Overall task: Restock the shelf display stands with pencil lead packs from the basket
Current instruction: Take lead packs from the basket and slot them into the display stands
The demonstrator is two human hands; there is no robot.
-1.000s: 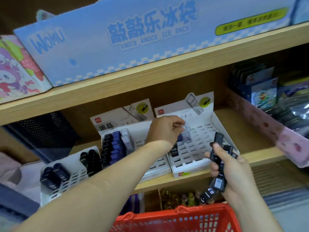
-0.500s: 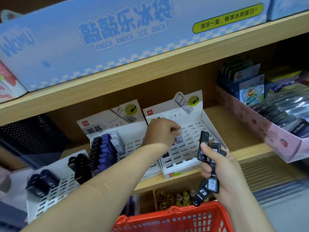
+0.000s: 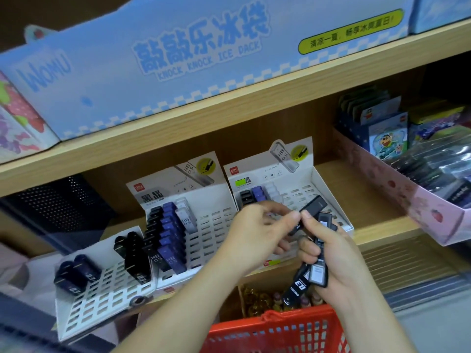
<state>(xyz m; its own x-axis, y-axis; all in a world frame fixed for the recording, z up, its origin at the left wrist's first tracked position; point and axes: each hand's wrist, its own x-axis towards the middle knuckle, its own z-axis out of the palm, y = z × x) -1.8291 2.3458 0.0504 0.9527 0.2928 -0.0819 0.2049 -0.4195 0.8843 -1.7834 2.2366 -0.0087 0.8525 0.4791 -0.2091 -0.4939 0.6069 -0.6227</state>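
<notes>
Pencil lead pack (image 3: 312, 208): one black pack, tilted, held in the air in front of the right display stand (image 3: 321, 186), over its front edge.
Left hand (image 3: 254, 230): thumb and forefinger curled in and pinching the lower end of that pack; the other fingers are loosely bent beneath.
Right hand (image 3: 334, 253): clenched round a bunch of black packs (image 3: 318, 272), thumb tip against the tilted pack. At least three packs are in the bunch; the fingers hide the exact count.
Display stands: three white slotted stands side by side along the front edge of the lower wooden shelf (image 3: 369, 200).
Right stand stock (image 3: 260, 193): short black, blue and clear rows in the back left corner, partly hidden by the left hand.
Middle display stand (image 3: 214, 225): one black column, one blue column (image 3: 170, 233) and a few clear packs on its left side; counts per column unclear.
Left display stand (image 3: 102, 301): two dark packs at its left edge and a short black row beside them.
Basket (image 3: 275, 332): red plastic, below both wrists at the bottom edge of view.
Around: a blue ice pack box (image 3: 178, 59) on the upper shelf, a pink tray (image 3: 413, 200) of carded goods at the shelf's right end, a black mesh bin (image 3: 58, 202) at its left end.
</notes>
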